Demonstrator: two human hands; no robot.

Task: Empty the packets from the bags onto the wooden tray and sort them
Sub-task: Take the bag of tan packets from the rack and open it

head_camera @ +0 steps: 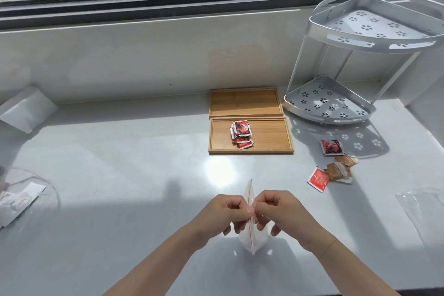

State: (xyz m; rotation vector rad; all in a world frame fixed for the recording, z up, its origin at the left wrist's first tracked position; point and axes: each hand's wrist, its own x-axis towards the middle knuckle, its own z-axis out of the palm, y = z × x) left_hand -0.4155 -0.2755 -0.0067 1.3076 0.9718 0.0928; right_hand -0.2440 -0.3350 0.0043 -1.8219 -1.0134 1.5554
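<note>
My left hand (pixel 227 211) and my right hand (pixel 280 211) both pinch the top of a clear zip bag (pixel 251 240) with a red seal line, held upright above the counter near me. Two wooden trays lie side by side further off. The near tray (pixel 271 137) holds a pile of red and black packets (pixel 241 134). The far tray (pixel 245 102) is bare. To the right on the counter lie a red and black packet (pixel 331 147), a red packet (pixel 318 179) and brown packets (pixel 341 167).
A grey two-tier corner rack (pixel 336 108) stands at the back right. An empty clear bag (pixel 418 202) lies at the right edge. At the left lie a clear bag with white packets (pixel 16 202) and a white pouch (pixel 26 109). A window wall runs behind.
</note>
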